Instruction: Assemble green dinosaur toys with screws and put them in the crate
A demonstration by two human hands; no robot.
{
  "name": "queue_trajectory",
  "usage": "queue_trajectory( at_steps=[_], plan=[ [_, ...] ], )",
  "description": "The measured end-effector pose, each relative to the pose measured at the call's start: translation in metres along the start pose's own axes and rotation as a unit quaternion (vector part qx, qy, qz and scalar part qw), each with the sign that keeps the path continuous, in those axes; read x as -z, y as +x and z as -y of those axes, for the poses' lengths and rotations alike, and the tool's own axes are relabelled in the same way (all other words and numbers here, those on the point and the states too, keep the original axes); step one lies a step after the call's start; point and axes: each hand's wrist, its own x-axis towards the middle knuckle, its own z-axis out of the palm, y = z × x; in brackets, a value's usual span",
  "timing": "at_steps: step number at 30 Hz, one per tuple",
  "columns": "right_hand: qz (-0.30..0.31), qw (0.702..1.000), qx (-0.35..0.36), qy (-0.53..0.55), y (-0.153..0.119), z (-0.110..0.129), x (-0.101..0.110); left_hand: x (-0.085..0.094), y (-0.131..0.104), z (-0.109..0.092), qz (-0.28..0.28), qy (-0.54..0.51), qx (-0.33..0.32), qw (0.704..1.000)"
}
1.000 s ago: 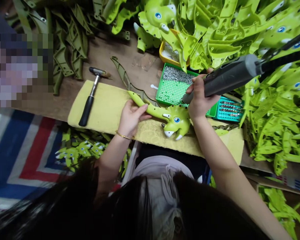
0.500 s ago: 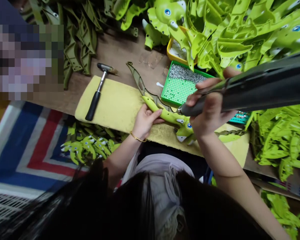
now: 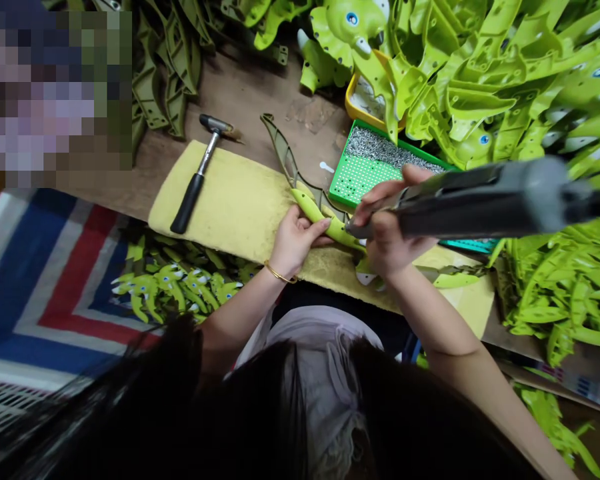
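Observation:
My left hand (image 3: 297,245) pinches the lime-green toy dinosaur part (image 3: 307,205) between thumb and fingers, on the yellow pad (image 3: 240,200). My right hand (image 3: 395,243) is wrapped round a dark grey electric screwdriver (image 3: 460,200). Its tip points down onto the green body, just right of my left thumb. An olive frame-like part (image 3: 285,155) reaches out behind the dinosaur part. Most of the dinosaur's head is hidden behind my right hand; a white horn tip shows below it.
A hammer (image 3: 195,188) lies on the pad's left. Behind the pad stands a green perforated tray (image 3: 367,179) of small screws, beside a yellow container (image 3: 353,103). Green toy shells (image 3: 480,100) heap up at the back right, olive parts (image 3: 173,60) at the back left.
The screwdriver and my right hand have moved left along the green part, closer to my left hand. The screwdriver's rear end has come into view. My left hand keeps its hold.

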Motion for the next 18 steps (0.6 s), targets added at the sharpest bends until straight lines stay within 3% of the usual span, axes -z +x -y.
queue_trajectory(
  at_steps=[2,4,7,10,18],
  plan=[
    [-0.081,0.996,0.041,0.016,0.017,-0.005,0.001,0.000,-0.002,-0.002,0.010,0.002,0.010,1.000],
    [-0.123,0.992,0.011,0.004,0.032,-0.022,0.005,0.002,-0.002,-0.006,0.010,0.010,0.021,1.000],
    [-0.112,0.993,-0.038,0.004,0.044,-0.054,0.011,0.006,0.003,-0.013,-0.018,0.023,0.011,1.000],
    [-0.102,0.995,-0.018,0.010,0.044,-0.072,0.013,0.011,0.013,-0.018,-0.040,0.024,-0.025,0.999],
    [-0.117,0.993,0.007,-0.029,0.041,-0.063,0.008,0.017,0.019,-0.018,-0.030,0.019,-0.030,0.999]
  ],
)
